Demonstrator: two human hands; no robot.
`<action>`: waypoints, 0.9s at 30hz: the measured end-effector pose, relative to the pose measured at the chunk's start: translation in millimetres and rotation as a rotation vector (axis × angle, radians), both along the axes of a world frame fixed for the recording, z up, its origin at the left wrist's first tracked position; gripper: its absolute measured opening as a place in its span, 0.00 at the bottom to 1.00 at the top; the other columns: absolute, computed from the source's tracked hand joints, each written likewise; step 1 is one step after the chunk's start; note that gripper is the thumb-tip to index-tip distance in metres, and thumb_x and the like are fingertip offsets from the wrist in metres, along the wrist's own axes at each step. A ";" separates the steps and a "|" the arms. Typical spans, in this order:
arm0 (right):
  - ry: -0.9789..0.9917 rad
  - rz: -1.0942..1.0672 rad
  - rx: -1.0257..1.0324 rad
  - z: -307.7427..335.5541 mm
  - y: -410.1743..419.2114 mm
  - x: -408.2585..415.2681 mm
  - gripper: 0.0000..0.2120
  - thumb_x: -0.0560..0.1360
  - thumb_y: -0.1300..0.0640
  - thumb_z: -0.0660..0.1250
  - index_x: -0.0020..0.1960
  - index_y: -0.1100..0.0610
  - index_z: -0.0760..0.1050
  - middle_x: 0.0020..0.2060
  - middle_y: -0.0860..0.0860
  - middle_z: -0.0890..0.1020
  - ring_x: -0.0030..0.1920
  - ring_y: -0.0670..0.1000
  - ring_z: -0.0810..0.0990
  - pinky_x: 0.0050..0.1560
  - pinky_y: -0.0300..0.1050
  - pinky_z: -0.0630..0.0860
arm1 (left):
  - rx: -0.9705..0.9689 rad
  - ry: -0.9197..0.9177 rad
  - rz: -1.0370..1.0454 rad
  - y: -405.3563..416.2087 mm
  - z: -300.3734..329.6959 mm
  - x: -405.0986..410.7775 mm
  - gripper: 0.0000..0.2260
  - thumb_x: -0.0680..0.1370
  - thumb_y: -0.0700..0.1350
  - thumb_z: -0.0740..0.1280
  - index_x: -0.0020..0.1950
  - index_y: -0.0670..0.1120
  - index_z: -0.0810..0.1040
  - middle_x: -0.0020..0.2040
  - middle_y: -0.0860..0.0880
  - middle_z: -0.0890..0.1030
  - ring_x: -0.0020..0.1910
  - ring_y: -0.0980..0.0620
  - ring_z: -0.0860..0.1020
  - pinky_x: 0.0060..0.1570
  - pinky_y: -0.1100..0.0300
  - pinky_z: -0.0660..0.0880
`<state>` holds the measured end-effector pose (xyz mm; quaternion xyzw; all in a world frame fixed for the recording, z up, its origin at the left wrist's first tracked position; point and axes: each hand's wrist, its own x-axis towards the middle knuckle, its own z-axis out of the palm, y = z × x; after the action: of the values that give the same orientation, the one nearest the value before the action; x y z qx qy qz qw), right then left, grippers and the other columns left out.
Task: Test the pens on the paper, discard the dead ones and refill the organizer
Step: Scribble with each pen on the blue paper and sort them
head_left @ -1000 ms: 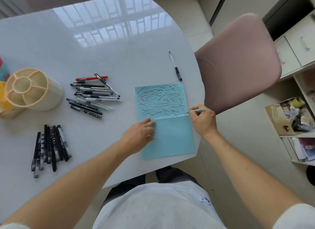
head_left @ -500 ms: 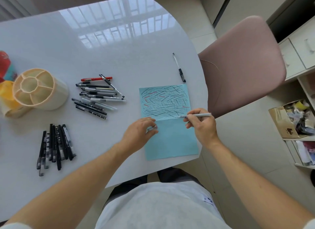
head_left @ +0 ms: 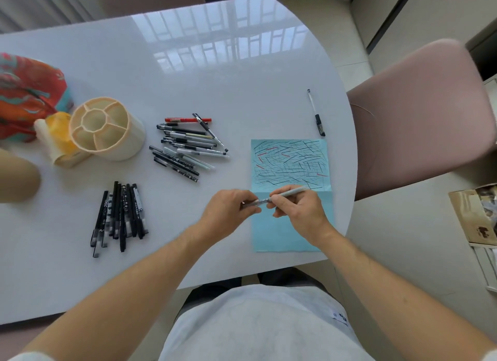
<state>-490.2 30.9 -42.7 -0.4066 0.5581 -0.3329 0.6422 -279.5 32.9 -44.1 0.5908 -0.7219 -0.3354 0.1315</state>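
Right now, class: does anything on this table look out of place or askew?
One pen lies alone near the table's far right edge, apart from the two piles. In the upper pile, one black pen lies diagonally across the others. The blue paper's near edge reaches the table's rim. Nothing looks spilled or broken.

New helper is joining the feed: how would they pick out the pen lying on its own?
Start at the blue paper near the table's right edge. Just beyond its far right corner lies the lone pen, pale-barrelled with a black end, the only one apart from both piles.
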 end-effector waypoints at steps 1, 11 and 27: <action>-0.008 0.005 0.003 -0.4 -0.2 4.4 0.02 0.77 0.59 0.73 0.48 0.58 0.84 0.40 0.58 0.87 0.44 0.66 0.85 0.44 0.53 0.85 | -0.014 0.003 -0.002 1.6 0.5 3.4 0.05 0.74 0.51 0.74 0.47 0.52 0.83 0.35 0.60 0.77 0.34 0.59 0.73 0.36 0.62 0.70; 0.033 0.189 0.060 -10.3 -6.1 73.8 0.03 0.79 0.63 0.71 0.50 0.63 0.81 0.37 0.56 0.87 0.36 0.51 0.86 0.41 0.42 0.82 | 0.048 0.004 0.182 32.0 -6.8 56.1 0.04 0.75 0.50 0.73 0.44 0.51 0.82 0.31 0.60 0.74 0.32 0.60 0.73 0.34 0.66 0.65; 0.926 0.539 -0.385 -48.9 -98.8 169.3 0.11 0.79 0.54 0.66 0.59 0.56 0.79 0.55 0.55 0.80 0.53 0.56 0.80 0.53 0.49 0.77 | 0.265 -0.277 0.757 60.2 -34.1 183.2 0.15 0.75 0.54 0.73 0.51 0.50 0.69 0.39 0.50 0.78 0.39 0.47 0.78 0.35 0.56 0.70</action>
<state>-320.9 -68.0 -91.6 -0.7479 0.5872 -0.0399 0.3070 -96.3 93.1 -78.3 0.8655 -0.4155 -0.2707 0.0702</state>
